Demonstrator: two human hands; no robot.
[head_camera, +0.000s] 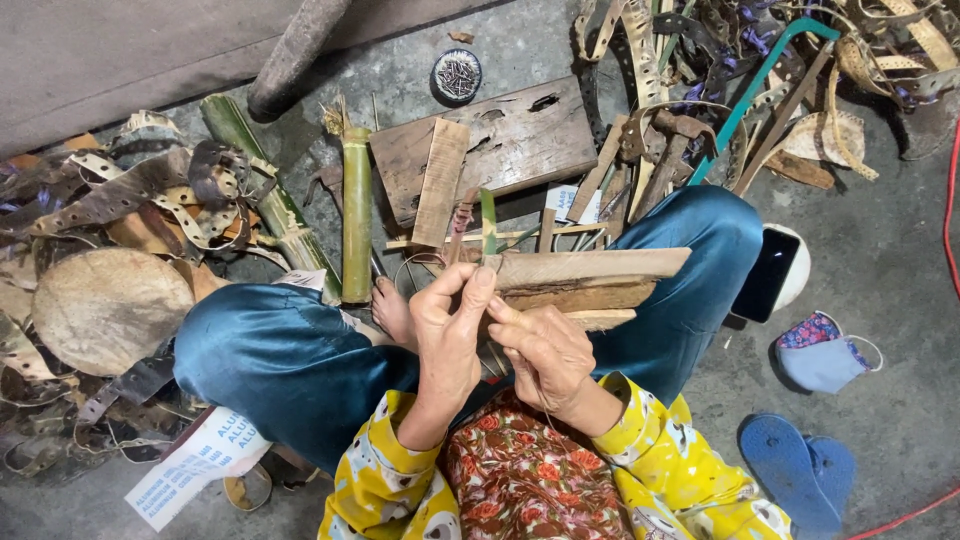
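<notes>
Head view, left hand: the left hand is raised between the knees, fingers curled, thumb and fingertips pinched on the near end of the wood strips.
Head view, right hand: the right hand lies just beside the left one, a little lower, fingers bent and pressing on the same end of the strips from below and from the side.
Grip state: both hands are closed around the strips; no gap shows between the fingers and the wood.
Strips and grip: the strips are a flat bundle of pale and brown pieces, stacked, nearly level. They run out from the hands toward the person's right knee, so almost all their length is outside the grip.
Under the hands: a bare foot and blue trousers, legs crossed on the concrete floor.
Ahead: a green bamboo tube stands beside a dark wooden board; a small round tin of nails lies beyond the board.
Person's right: a phone, a cloth mask, a blue sandal.
Person's left: a round woven piece among cut leather scraps.
</notes>
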